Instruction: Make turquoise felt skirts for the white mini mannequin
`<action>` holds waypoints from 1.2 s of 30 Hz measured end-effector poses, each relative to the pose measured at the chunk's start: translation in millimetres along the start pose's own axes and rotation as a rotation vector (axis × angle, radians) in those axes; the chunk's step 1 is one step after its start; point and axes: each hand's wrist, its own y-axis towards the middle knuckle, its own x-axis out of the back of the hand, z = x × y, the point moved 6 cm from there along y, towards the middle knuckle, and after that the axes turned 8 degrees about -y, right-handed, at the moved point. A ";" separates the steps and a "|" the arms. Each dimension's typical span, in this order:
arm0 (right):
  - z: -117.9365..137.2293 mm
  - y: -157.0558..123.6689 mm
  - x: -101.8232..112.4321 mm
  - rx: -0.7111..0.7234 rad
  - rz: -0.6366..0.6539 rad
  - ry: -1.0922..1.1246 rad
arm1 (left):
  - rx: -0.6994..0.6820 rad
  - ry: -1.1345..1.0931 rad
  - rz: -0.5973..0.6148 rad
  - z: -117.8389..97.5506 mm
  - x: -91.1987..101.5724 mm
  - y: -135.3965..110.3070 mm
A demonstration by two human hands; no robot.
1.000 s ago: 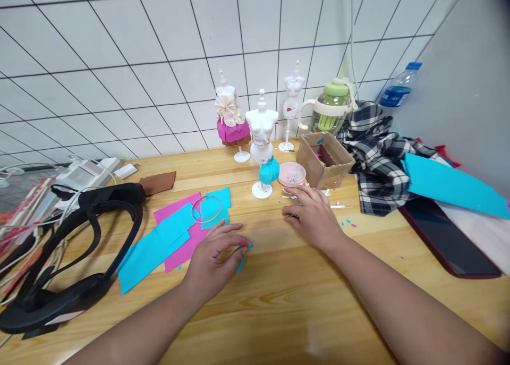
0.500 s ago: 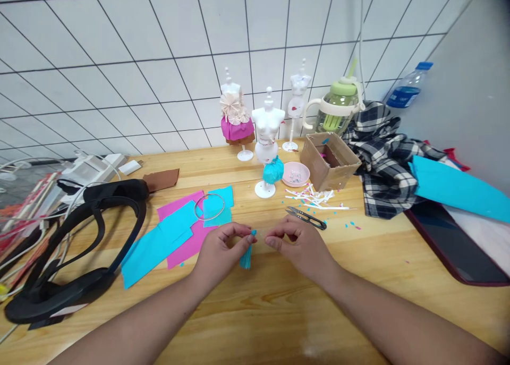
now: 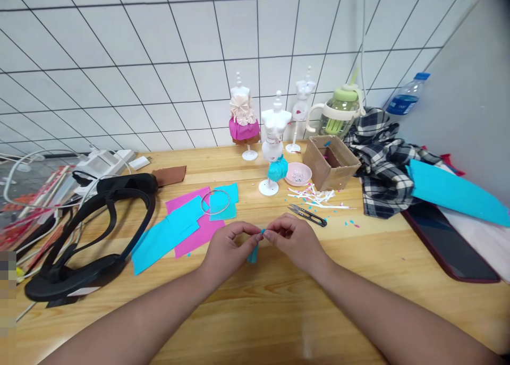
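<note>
Beyond the right hand (image 3: 295, 238) lie snips (image 3: 303, 212) (white scraps (image 3: 319, 200) behind).

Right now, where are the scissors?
In the head view, the scissors lie on the table right of centre, between the right hand and the white strips.

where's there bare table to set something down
Bare wood lies between the forearms, and, bar a speck, from right hand to phone. Beyond that hand, snips, white strips and box crowd; leftward, blue sheets and black frame.
</note>
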 end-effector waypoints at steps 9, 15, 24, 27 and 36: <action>10.5 -3.9 2.1 0.038 -0.070 -0.061 | 0.060 -0.090 0.019 5.7 -1.2 -0.3; 8.9 -3.5 -0.2 0.047 0.025 0.082 | 0.191 -0.294 0.014 15.8 -0.1 2.1; -4.6 2.0 -5.0 -0.092 0.172 0.223 | 0.114 -0.168 0.061 17.9 3.9 5.3; -10.2 2.8 -7.7 -0.117 0.269 0.208 | -0.042 -0.035 0.145 6.0 1.2 3.2; 7.1 0.6 -2.2 0.284 0.260 -0.422 | -0.559 0.623 0.477 -20.7 -21.1 -13.1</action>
